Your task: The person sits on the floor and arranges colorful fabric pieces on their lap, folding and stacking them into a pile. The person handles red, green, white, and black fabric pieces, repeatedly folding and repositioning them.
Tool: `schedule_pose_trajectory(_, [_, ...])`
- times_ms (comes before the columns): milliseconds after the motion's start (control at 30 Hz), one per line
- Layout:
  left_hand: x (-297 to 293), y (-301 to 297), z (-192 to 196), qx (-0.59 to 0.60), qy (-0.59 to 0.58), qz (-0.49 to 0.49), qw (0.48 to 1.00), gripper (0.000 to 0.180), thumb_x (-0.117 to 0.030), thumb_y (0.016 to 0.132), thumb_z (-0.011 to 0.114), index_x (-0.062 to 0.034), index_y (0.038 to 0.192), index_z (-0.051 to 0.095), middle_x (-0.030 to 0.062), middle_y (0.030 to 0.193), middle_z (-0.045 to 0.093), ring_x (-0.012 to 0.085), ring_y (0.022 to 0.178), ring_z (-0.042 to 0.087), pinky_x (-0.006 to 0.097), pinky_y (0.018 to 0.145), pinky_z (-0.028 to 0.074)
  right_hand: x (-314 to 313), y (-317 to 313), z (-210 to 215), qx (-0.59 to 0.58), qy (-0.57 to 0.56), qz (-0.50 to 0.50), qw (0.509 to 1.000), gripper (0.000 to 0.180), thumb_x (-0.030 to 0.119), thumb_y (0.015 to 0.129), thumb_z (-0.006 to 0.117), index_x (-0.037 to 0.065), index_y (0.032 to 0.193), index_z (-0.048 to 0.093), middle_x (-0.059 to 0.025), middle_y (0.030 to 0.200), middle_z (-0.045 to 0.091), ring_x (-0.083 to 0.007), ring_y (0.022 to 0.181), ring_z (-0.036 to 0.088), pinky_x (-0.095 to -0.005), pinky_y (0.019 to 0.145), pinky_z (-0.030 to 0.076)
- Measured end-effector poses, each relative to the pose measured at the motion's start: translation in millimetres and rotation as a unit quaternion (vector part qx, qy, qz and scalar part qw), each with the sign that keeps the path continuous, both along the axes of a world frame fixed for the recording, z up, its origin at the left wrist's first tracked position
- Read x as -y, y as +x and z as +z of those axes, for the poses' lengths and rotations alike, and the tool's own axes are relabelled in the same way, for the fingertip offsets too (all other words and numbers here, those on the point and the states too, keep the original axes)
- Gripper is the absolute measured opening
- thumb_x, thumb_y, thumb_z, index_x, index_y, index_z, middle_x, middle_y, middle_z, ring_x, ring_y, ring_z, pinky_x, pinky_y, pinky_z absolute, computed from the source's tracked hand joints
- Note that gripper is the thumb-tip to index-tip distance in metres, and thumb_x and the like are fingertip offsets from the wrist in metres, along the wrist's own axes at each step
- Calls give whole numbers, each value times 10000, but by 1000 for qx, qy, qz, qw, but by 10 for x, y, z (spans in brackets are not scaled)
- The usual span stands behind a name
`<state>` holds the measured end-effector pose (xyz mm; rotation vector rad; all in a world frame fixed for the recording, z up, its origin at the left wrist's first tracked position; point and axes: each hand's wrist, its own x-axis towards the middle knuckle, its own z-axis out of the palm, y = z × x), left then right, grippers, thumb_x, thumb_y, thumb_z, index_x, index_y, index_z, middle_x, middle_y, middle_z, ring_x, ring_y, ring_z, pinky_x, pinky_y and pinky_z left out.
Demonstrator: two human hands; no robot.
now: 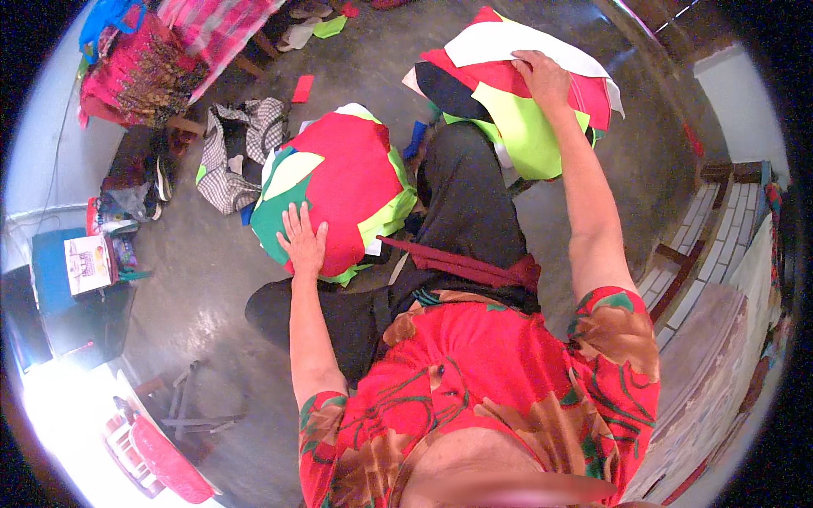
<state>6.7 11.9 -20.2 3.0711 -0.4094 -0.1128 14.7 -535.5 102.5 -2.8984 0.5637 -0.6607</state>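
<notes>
With fingers spread wide, rests left hand flat on the left cloth pile, gripping nothing; lays right hand, fingers slightly bent, over the white piece atop the right pile, cannot tell if pinching; seems midway through sorting, with both heaped and a red scrap loose beyond

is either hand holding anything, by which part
Left hand lies open on the left pile, holding nothing; right hand touches the white piece, hold cannot be told.

1 white glare burns out the lower left — straight edges bend, 4 corners black.
</notes>
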Motion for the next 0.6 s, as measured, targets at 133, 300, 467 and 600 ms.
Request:
schedule_pose_trajectory(133, [5,9,40,-9,2,4,1000,648,-463,919,459,-194,1463,230,77,1533,169,282,1421,116,631,1066,149,20,19,-69,29,18,-20,999,285,446,877,555,243,1027,689,-4,994,683,-245,911,648,-389,713,519])
schedule_pose_trajectory(300, [-56,-11,6,21,1,2,1000,670,-469,900,491,-211,1463,235,59,1534,182,273,1419,140,640,1054,177,9,104,74,39,147,-86,985,309,424,860,588,195,1041,691,-67,952,691,-256,878,653,-367,727,505])
schedule_pose_trajectory(467, [3,18,-18,15,-24,-2,1000,677,-480,891,500,-224,1461,240,48,1534,188,270,1417,150,643,1046,188,464,162,86,218,254,-36,941,293,358,853,606,156,1052,680,-111,930,687,-263,886,656,-366,768,491])
schedule_pose_trajectory(600, [-36,10,27,19,-40,2,999,669,-483,886,511,-222,1451,267,56,1529,200,275,1413,162,631,1049,191,-355,13,1002,322,64,62,942,193,270,874,600,144,991,689,-69,888,688,-248,803,652,-380,714,491])
